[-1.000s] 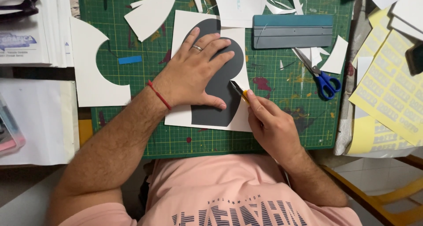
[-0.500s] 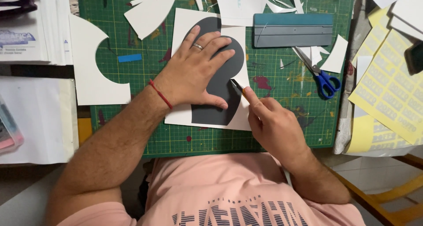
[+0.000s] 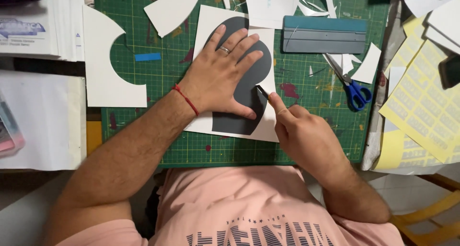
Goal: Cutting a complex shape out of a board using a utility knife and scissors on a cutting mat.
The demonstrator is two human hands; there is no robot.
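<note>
A person in a salmon-pink T-shirt (image 3: 249, 203) with dark striped lettering, lower centre, wears a red string bracelet (image 3: 186, 99) and a silver ring (image 3: 224, 49) on the left hand (image 3: 220, 78); both forearms are bare.

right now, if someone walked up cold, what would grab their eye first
The left hand lies flat on a dark grey shape on a white sheet, in the middle of the green cutting mat. The right hand holds a small knife with its tip at the shape's right edge. Blue-handled scissors lie to the right, below a blue-grey scraper.
</note>
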